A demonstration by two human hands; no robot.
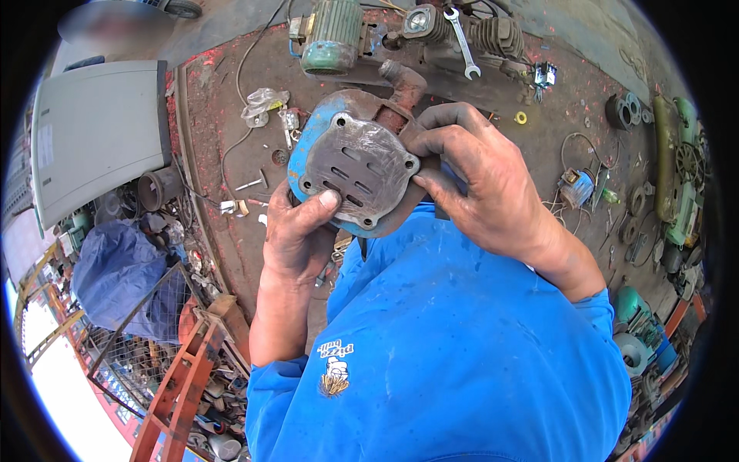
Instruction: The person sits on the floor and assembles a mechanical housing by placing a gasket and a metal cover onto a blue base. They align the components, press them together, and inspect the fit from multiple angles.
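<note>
In front of my chest I hold a worn, blue-painted metal cylinder head (306, 148) with a rusty pipe elbow (408, 82) sticking out of its far side. A flat grey valve plate (350, 158) with slots and corner holes lies over its face. My left hand (296, 231) supports the cylinder head from the left and below, its thumb pressed on the plate's near left edge. My right hand (481, 181) is closed at the right edge, thumb and bent fingers by the plate's right corner hole. The undersides of both parts are hidden.
Beyond my hands stands a green electric motor (332, 38) beside a compressor block (493, 38) with an open-ended wrench (462, 45) lying on it. A grey cabinet (100, 135) is at the left. A small blue motor (577, 187) and scattered parts lie on the right floor.
</note>
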